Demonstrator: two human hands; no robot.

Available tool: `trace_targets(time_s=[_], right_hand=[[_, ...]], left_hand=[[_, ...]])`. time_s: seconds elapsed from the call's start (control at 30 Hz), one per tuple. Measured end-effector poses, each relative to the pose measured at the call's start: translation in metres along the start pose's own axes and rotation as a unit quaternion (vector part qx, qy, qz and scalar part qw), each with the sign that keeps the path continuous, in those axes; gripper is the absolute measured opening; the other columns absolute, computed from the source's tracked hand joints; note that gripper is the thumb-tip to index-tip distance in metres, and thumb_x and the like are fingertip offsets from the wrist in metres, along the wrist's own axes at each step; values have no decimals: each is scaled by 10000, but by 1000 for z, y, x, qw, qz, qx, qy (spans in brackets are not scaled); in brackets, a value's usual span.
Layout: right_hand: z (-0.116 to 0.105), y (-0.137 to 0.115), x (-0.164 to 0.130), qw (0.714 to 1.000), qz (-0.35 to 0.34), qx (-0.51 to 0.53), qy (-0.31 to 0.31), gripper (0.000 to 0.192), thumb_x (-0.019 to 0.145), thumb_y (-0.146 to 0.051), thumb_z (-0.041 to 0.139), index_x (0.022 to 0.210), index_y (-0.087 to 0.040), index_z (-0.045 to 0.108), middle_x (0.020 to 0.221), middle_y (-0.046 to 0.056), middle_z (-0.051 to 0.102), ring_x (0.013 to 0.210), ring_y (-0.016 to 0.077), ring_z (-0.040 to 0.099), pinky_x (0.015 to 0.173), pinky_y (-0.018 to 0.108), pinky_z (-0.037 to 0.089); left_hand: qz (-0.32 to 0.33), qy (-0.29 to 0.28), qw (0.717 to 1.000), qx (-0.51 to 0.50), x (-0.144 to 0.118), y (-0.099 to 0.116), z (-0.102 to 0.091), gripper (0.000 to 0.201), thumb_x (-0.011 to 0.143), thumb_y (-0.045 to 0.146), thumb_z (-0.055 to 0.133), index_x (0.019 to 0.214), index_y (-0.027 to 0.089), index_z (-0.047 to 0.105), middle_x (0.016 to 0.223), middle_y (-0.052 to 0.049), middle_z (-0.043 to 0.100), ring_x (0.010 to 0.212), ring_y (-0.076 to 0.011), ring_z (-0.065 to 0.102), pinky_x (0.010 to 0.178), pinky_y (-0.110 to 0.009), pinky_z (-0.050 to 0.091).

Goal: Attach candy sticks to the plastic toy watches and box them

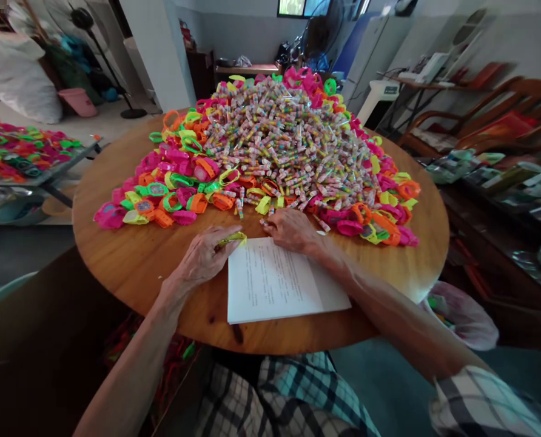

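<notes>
Yellow toy watch [233, 239] sits pinched in the closed left hand [205, 257], at the paper's [277, 280] far left corner. Right hand [290, 229] rests loosely curled, holding nothing visible, near the candy pile [279, 145] on the round surface [129, 255].

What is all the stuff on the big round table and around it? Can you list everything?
Round table: one, brown wood, centre.
Toy watches: many, pink, orange, green and yellow, ringing the heap.
Small wrapped candy sticks: a big heap, multicoloured, middle of the table.
Paper stack: one, white, near edge of the table.
Side table with more toy watches: one, far left.
White sack: one, back left.
Pink bucket: one, floor, back left.
Wooden chairs: brown, right.
Left hand: fingers pinch a yellow strap.
Right hand: resting at the heap's edge.
</notes>
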State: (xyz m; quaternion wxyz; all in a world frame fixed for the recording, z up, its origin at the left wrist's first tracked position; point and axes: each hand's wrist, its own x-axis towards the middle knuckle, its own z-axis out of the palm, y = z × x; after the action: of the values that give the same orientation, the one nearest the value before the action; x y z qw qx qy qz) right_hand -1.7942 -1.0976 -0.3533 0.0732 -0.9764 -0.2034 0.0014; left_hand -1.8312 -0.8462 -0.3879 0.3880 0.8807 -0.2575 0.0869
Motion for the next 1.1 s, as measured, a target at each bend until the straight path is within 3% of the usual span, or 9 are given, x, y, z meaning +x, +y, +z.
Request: trace_targets(time_s=[0.13,0.27,0.37,0.53,0.8,1.1], right_hand=[[-1,2,6,1000,-26,12,1,285,1039,-219,500,897,-122,728,989,126,732,849,186,604,729,311,339],[-7,-3,-17,992,-97,50,55,276,1031,-187,481,881,-136,708,870,81,666,772,169,532,704,318,309],[-8,-13,-39,988,-136,75,18,280,1049,-245,501,916,-150,727,859,60,649,749,158,505,696,316,298],[0,-26,-51,992,-120,42,26,307,1082,-308,494,1039,-133,743,962,93,649,830,180,528,707,325,294],[9,-28,-47,978,-129,146,70,257,1056,-214,480,924,-147,691,862,47,626,756,151,486,714,309,319],[9,-38,-44,989,-122,74,28,270,1070,-205,433,1066,-113,686,973,100,650,841,187,564,743,323,379]], left_hand=[[-4,12,1000,22,-3,2,1,452,997,365,616,1388,143,659,1244,-128,761,1076,-238,715,939,-368,565],[16,-5,999,35,-3,4,0,371,1007,306,607,1332,152,699,1137,-112,779,1038,-243,707,923,-386,562],[21,0,999,29,-2,3,0,367,1004,300,615,1326,152,708,1080,-112,785,1000,-247,715,877,-381,565],[33,6,999,22,-1,3,1,366,1012,321,602,1310,142,718,1088,-115,790,1013,-249,721,886,-384,556],[37,6,999,33,-1,6,1,338,1006,278,605,1284,129,727,984,-102,770,936,-244,694,851,-383,556],[53,13,997,47,-2,2,5,320,1000,234,614,1285,123,710,912,-81,736,866,-225,663,820,-376,545]])
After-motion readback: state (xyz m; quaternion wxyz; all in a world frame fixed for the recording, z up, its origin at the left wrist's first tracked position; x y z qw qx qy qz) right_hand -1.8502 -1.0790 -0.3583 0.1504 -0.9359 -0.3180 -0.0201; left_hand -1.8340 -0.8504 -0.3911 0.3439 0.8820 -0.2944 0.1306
